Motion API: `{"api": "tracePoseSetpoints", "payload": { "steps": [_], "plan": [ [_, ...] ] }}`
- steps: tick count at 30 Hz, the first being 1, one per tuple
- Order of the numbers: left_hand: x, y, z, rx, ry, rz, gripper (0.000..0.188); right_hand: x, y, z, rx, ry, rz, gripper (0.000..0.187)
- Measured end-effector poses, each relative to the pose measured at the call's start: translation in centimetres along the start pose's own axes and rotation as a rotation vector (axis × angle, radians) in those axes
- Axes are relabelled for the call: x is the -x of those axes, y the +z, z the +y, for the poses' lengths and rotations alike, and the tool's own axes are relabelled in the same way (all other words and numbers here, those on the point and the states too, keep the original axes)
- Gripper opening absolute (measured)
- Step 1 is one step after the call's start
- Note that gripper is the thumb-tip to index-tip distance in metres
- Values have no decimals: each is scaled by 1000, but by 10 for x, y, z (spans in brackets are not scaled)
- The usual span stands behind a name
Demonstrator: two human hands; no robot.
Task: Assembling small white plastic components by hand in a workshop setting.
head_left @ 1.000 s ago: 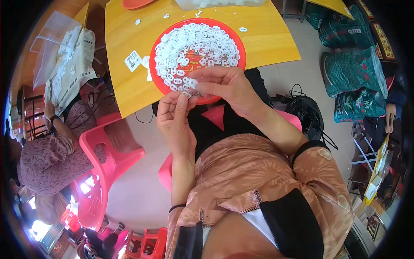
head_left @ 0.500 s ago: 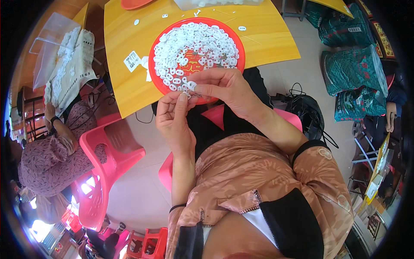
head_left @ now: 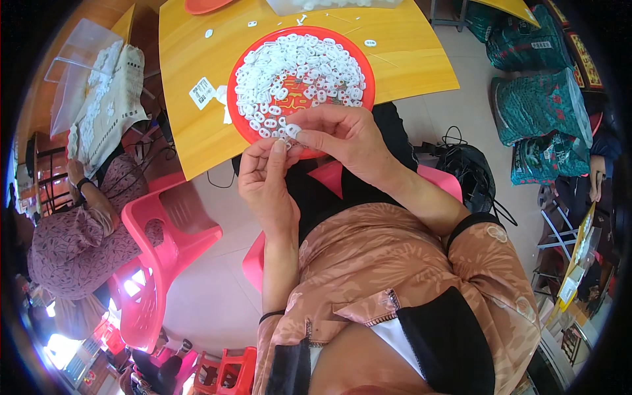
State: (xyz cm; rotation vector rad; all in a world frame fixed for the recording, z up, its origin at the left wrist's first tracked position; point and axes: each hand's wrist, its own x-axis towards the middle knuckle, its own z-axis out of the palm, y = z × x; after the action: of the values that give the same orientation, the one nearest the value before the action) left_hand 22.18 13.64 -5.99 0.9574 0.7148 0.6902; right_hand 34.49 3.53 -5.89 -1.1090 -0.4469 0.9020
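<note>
Over the near rim of a round red tray point(head_left: 232, 89), my two hands meet fingertip to fingertip. Between thumb and forefinger my right hand point(head_left: 345, 135) pinches a small white oval plastic piece point(head_left: 292, 131). My left hand point(head_left: 266, 174) is closed in a pinch just beside it, and its thumb and finger mostly hide what is there. A heap of small white oval pieces with two holes point(head_left: 299, 56) fills much of the tray, thickest at its far side. The tray's red and gold patterned bottom point(head_left: 289, 99) shows through in the middle.
The tray rests on a yellow table point(head_left: 421, 66) with a printed label point(head_left: 203, 93), loose white pieces and a translucent bin point(head_left: 329, 5). A pink chair point(head_left: 158, 224) and a seated person point(head_left: 92, 243) are at left. Green sacks point(head_left: 536, 105) and a black bag point(head_left: 471, 171) lie at right.
Almost nothing differs. Both hands keep the same pinch at the same spot over the tray's near rim, with only a very slight shift at the fingertips.
</note>
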Motion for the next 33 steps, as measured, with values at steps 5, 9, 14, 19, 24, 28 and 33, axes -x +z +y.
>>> {"api": "tracePoseSetpoints", "payload": {
  "steps": [5,9,14,19,24,28,33],
  "plan": [
    [0,-1,-2,-5,-10,2,8,0,-3,2,-24,16,3,25],
    [1,1,-5,-45,33,7,9,-1,-6,4,-10,11,-2,25],
    [1,1,-8,-75,45,-3,9,1,-5,4,90,-27,7,23],
    [3,3,-13,-78,81,-17,10,2,-5,4,157,-67,17,23],
    [4,2,-15,-178,133,-42,12,4,-8,2,64,-20,8,24],
    [6,6,-15,-180,109,-43,11,6,-8,3,97,-25,8,23],
    [8,10,-18,-128,137,-48,9,9,-6,-1,141,-53,24,22]
  ]
}}
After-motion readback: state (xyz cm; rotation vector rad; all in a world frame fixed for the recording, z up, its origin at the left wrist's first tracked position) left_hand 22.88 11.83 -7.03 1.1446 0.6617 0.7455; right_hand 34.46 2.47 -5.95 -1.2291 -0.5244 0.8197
